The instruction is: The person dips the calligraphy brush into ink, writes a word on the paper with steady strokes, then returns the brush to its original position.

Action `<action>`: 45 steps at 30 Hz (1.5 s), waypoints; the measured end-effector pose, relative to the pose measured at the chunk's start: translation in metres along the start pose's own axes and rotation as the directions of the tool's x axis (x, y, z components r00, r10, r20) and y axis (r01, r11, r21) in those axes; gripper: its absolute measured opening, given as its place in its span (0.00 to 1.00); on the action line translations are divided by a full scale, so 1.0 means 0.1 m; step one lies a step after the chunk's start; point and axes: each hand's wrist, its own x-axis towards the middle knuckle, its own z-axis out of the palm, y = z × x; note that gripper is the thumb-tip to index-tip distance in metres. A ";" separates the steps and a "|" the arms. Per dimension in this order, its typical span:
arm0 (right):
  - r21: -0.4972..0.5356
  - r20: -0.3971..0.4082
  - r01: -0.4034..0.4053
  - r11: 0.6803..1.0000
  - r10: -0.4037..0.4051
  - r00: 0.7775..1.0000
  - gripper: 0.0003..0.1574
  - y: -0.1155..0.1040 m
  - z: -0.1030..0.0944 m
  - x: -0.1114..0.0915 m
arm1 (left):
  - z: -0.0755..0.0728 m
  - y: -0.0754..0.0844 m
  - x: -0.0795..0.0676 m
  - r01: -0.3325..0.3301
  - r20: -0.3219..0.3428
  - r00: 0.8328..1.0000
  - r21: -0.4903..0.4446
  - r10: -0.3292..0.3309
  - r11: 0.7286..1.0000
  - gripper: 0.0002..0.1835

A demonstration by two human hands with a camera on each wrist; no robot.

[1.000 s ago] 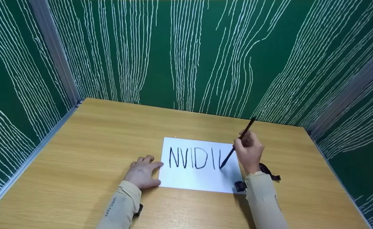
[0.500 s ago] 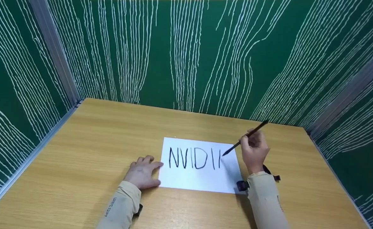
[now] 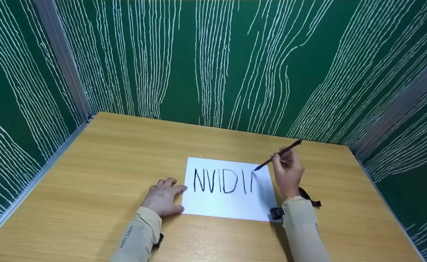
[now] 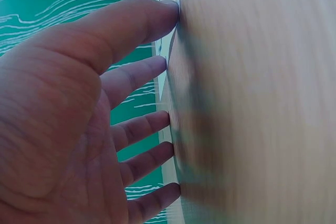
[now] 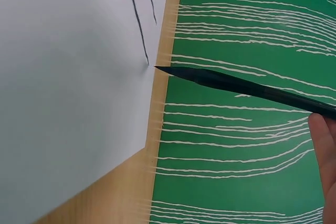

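A white sheet of paper [image 3: 220, 205] lies on the wooden table, with "NVID" and two more upright strokes in black across it. My right hand [image 3: 289, 173] pinches a slim black brush [image 3: 284, 151], its handle slanting up to the right. In the right wrist view the brush [image 5: 226, 81] has a pointed tip, close to the end of the last stroke [image 5: 137, 22] near the far edge. My left hand [image 3: 162, 198] rests on the table at the sheet's left edge, fingers spread. In the left wrist view its thumb [image 4: 131, 22] and index fingertip meet the paper's edge.
The wooden table [image 3: 108, 156] is bounded by green panels [image 3: 184, 72] with white wavy lines at the back and both sides. Grey posts [image 3: 62, 54] stand at the corners. A dark wrist device [image 3: 276, 213] under the right sleeve overlaps the paper's lower right corner.
The brush tip has gone from the lower end of the last stroke up to its upper end, with the handle now leaning more to the right. My left hand has stayed in place.
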 end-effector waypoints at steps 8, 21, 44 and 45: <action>-0.006 0.018 -0.008 1.000 0.008 1.000 0.08 0.02 0.01 -0.01 | 0.00 0.01 0.02 0.012 0.005 1.000 -0.001 -0.012 1.000 0.33; -0.034 0.031 0.005 0.999 -0.004 1.000 0.08 0.03 0.02 -0.01 | -0.02 0.02 0.02 0.036 0.035 0.999 -0.007 -0.036 0.999 0.34; -0.095 0.008 -0.071 0.993 0.072 0.997 0.08 -0.05 -0.05 0.00 | 0.00 0.03 0.01 0.052 0.029 0.998 -0.034 -0.051 0.998 0.35; -0.096 0.004 -0.069 0.993 0.070 0.998 0.08 -0.06 -0.05 0.00 | 0.00 0.03 0.01 0.051 0.027 0.998 -0.035 -0.050 0.998 0.35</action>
